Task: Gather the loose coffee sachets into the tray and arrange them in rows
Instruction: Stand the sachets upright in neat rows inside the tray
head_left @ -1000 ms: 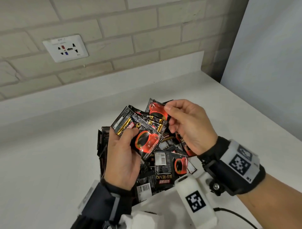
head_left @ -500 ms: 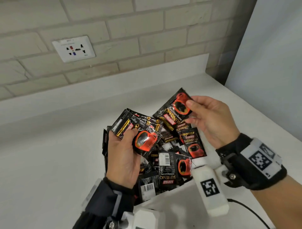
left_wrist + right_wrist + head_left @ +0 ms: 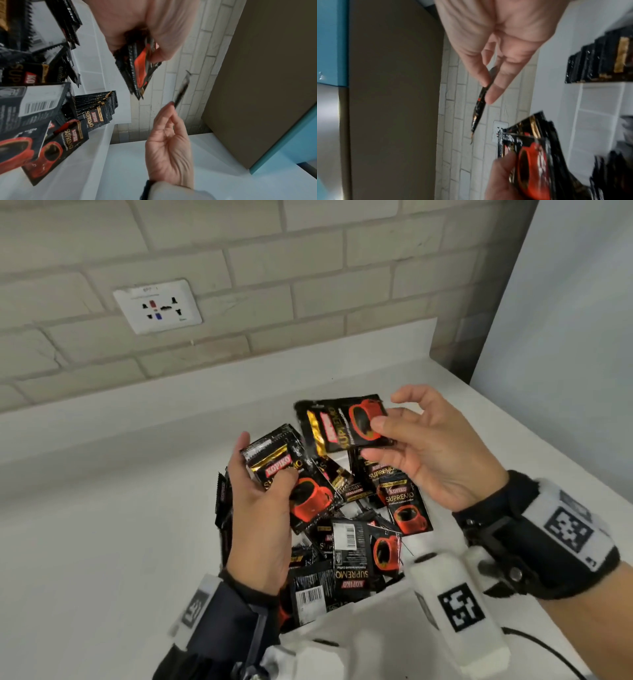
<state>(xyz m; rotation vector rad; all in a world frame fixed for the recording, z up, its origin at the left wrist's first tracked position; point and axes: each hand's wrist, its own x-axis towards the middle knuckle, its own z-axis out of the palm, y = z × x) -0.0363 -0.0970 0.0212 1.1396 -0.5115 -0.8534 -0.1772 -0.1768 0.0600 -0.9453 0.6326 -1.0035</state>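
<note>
My left hand (image 3: 261, 491) grips a fanned stack of black-and-red coffee sachets (image 3: 296, 484) above the white tray (image 3: 346, 607). My right hand (image 3: 380, 428) pinches a single sachet (image 3: 339, 422) by its end, printed face up, just right of and above the stack. In the left wrist view that single sachet (image 3: 181, 88) shows edge-on beyond the stack (image 3: 137, 67); the right wrist view shows the single sachet (image 3: 479, 108) edge-on too. Loose sachets (image 3: 352, 549) lie jumbled in the tray. A row of upright sachets (image 3: 96, 102) stands against one tray wall.
The tray sits on a white counter (image 3: 102, 542) against a brick wall with a socket plate (image 3: 157, 306). A pale panel (image 3: 565, 337) closes off the right side. A black cable (image 3: 544, 645) runs over the counter at the near right.
My right hand has drawn one sachet away from the left hand's stack, raised it and turned it flat with the print upward. The left hand keeps its stack, shifted slightly.
</note>
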